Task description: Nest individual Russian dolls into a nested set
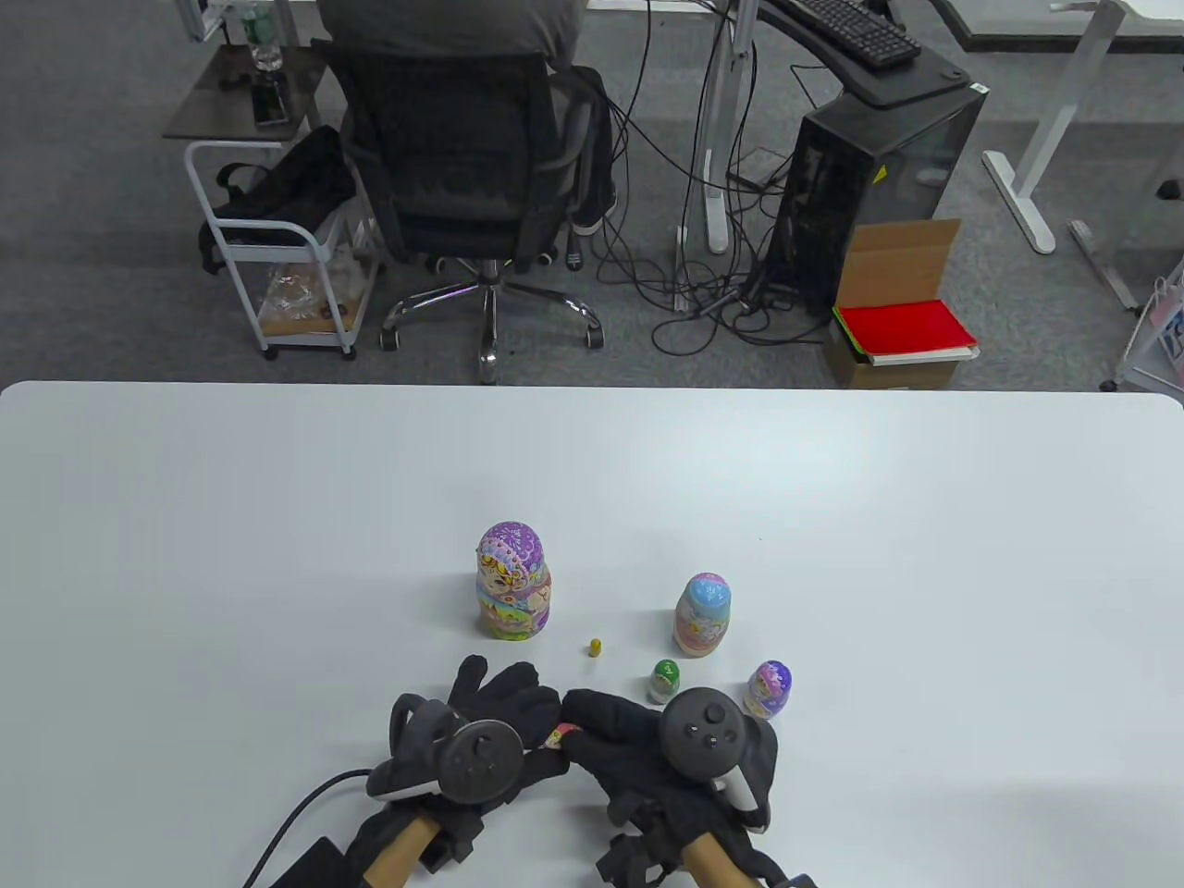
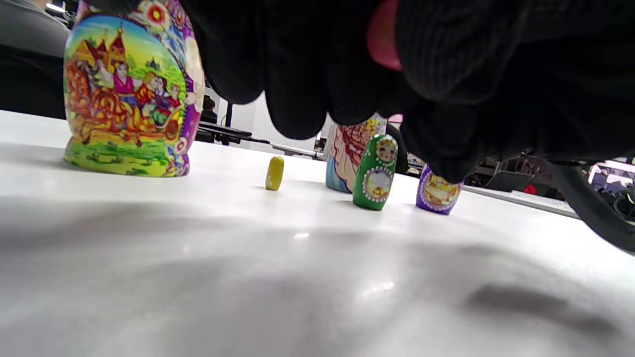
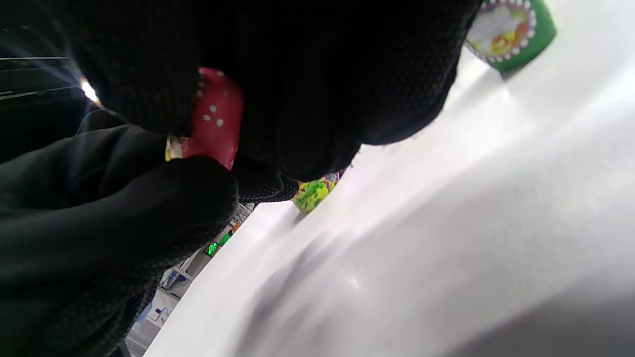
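Both gloved hands meet near the table's front edge and hold a small red doll (image 1: 558, 736) between them; it also shows in the right wrist view (image 3: 217, 119) and the left wrist view (image 2: 384, 34). My left hand (image 1: 490, 717) grips it from the left, my right hand (image 1: 606, 731) from the right. The large purple doll (image 1: 512, 581) stands upright behind them. A tiny yellow doll (image 1: 596, 647), a small green doll (image 1: 664, 681), a pink and blue doll (image 1: 702, 615) and a small purple doll (image 1: 770, 690) stand to the right.
The white table (image 1: 231, 555) stretches wide on both sides and behind the dolls. An office chair (image 1: 462, 185), a cart (image 1: 277, 268) and a computer tower (image 1: 869, 185) stand on the floor beyond the far edge.
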`<state>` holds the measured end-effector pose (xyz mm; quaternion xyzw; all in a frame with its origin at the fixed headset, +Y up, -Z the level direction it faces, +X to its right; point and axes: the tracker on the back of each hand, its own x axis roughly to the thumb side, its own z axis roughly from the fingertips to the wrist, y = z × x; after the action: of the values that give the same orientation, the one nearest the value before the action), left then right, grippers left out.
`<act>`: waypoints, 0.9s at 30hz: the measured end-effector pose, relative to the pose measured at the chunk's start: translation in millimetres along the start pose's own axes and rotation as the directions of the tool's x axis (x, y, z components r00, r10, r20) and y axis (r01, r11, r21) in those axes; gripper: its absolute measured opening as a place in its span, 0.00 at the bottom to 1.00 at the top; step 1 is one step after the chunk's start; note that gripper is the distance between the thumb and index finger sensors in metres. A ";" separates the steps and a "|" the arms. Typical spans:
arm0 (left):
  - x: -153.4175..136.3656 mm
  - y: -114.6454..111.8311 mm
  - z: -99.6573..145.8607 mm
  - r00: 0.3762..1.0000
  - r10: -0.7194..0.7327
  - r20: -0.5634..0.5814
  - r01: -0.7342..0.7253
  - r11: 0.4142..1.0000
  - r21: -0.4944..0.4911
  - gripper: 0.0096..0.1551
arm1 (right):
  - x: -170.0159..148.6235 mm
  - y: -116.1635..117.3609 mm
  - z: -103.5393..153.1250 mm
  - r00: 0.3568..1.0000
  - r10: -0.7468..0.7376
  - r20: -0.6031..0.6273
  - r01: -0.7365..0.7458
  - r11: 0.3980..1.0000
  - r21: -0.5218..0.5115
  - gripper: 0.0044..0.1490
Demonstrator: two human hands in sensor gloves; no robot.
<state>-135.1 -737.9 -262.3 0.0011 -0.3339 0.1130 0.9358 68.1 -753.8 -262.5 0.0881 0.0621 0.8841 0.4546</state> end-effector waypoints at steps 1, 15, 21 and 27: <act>-0.4 -0.1 0.4 1.000 0.019 0.006 -0.019 1.000 0.009 0.33 | -1.7 0.0 -1.0 1.000 -0.014 0.007 0.014 1.000 0.017 0.30; -18.2 7.9 1.6 0.998 -0.028 -0.061 0.028 1.000 -0.008 0.34 | 25.0 1.7 6.9 0.820 0.572 0.023 -0.567 0.817 -0.106 0.29; -31.7 9.2 3.4 0.993 -0.024 -0.115 0.020 0.999 -0.036 0.35 | 32.0 36.2 5.0 0.485 0.875 0.009 -0.874 0.485 -0.013 0.29; -32.8 9.2 2.9 0.993 -0.019 -0.113 0.015 0.999 -0.040 0.35 | 31.6 43.1 3.7 0.442 0.897 0.015 -0.896 0.441 0.041 0.33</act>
<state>-163.6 -736.1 -281.3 -0.0210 -0.2825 0.0983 0.9540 16.7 -752.9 -247.5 0.1134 0.0272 0.9897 -0.0832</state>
